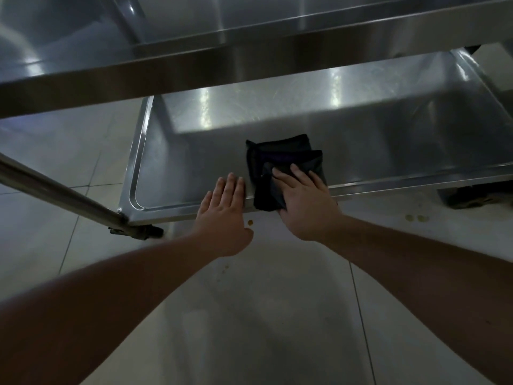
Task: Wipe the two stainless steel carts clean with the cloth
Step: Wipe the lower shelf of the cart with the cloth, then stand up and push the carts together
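A folded dark cloth [280,158] lies on the bottom shelf [194,151] of a stainless steel cart, near the shelf's front rim. My right hand [304,201] presses flat on the near part of the cloth, fingers spread over it. My left hand [223,209] rests flat and empty on the front rim just left of the cloth, fingers together. Above, the cart's upper shelf [249,65] crosses the view and hides the back of the bottom shelf.
A steel tube leg [55,190] slants in from the left to the cart's front-left corner, above a caster [136,232]. Another caster [472,197] shows at the right. Pale floor tiles [263,315] with small yellowish spots lie below my arms.
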Available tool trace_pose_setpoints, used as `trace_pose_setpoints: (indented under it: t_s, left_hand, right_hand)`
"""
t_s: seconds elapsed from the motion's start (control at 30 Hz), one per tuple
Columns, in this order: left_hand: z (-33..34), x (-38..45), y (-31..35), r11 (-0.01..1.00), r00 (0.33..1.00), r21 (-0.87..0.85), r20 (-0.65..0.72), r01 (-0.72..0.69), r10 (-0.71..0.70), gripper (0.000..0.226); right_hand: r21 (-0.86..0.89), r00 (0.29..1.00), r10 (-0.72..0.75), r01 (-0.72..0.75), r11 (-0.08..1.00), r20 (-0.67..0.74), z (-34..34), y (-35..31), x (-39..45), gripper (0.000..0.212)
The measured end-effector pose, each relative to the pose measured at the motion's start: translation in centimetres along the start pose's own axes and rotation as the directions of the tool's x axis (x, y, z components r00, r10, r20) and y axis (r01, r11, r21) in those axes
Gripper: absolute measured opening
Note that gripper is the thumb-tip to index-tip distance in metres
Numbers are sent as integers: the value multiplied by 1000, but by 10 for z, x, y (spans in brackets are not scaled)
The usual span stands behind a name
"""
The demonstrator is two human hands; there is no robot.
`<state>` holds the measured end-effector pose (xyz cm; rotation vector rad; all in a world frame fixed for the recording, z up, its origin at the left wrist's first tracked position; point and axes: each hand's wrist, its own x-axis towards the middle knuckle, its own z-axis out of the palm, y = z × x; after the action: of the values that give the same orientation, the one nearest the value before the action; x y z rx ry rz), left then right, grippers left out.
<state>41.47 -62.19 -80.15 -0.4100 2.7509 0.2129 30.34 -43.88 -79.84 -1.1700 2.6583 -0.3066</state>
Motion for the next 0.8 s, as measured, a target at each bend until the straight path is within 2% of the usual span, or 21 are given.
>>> trace_pose_setpoints:
  t_s: [0.1, 0.23, 0.33, 0.4, 0.5, 0.57, 0.7, 0.8]
  left_hand:
    - [1, 0, 0, 1000, 999, 18, 37, 13, -13, 117]
    - [-26, 2, 4, 998, 978, 62, 204, 22, -34, 119]
    - [-67, 1, 14, 988, 952, 154, 300, 23, -68, 104]
    - [-89, -13, 27, 987, 953, 154, 288, 49, -92, 91]
    - [-112, -64, 52, 990, 935, 95, 332, 100, -126, 79]
    - [-127, -107, 67, 991, 909, 121, 403, 64, -108, 72]
    - [-178, -197, 92, 990, 855, 142, 513, -3, -71, 65]
    - [-228, -255, 115, 993, 824, 122, 562, -3, -66, 63]
  right_hand:
    - [50, 997, -18, 14, 999, 76, -9, 0, -1, 67]
    - [145, 947, 42, -92, 985, 319, -43, -7, -10, 66]
    - [186, 891, 65, -164, 969, 450, -72, -21, -31, 55]
    - [212, 814, 96, -261, 942, 573, -86, -31, -52, 49]
    - [194, 640, 133, -414, 890, 757, -107, -47, -95, 63]
    - [192, 589, 157, -486, 853, 793, -129, -55, -132, 59]
    - [240, 489, 122, -611, 754, 863, -192, -69, -209, 32]
    - [292, 491, 97, -652, 700, 866, -256, -82, -248, 23]
